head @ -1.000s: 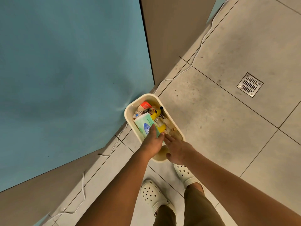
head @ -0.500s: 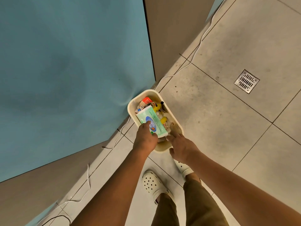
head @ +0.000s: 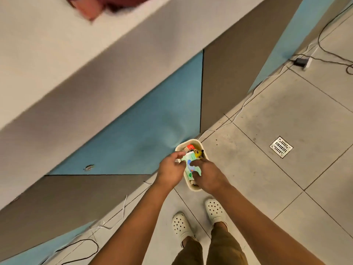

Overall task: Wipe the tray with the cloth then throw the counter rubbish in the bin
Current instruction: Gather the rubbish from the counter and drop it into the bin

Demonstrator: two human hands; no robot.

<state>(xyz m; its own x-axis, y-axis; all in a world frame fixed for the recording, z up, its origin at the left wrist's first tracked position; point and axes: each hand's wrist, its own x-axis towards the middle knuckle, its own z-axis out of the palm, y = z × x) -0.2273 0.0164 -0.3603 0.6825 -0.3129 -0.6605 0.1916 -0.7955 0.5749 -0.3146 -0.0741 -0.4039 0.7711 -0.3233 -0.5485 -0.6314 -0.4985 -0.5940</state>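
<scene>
Both hands hang over the cream bin (head: 196,188) on the floor just ahead of the white clogs (head: 181,225). The left hand (head: 171,170) is released, fingers loose beside the green tissue packet (head: 191,165); the right hand (head: 207,175) rests spread fingers on the packet, though whether it grasps is unclear. The packet lies atop crowded rubbish, so press it flat inside the rim before leaving. Beyond lie grey floor tiles (head: 257,169), a drain grate (head: 281,146), trailing cables, blue and grey cabinet panels, then the pale bench (head: 76,54) edge above
</scene>
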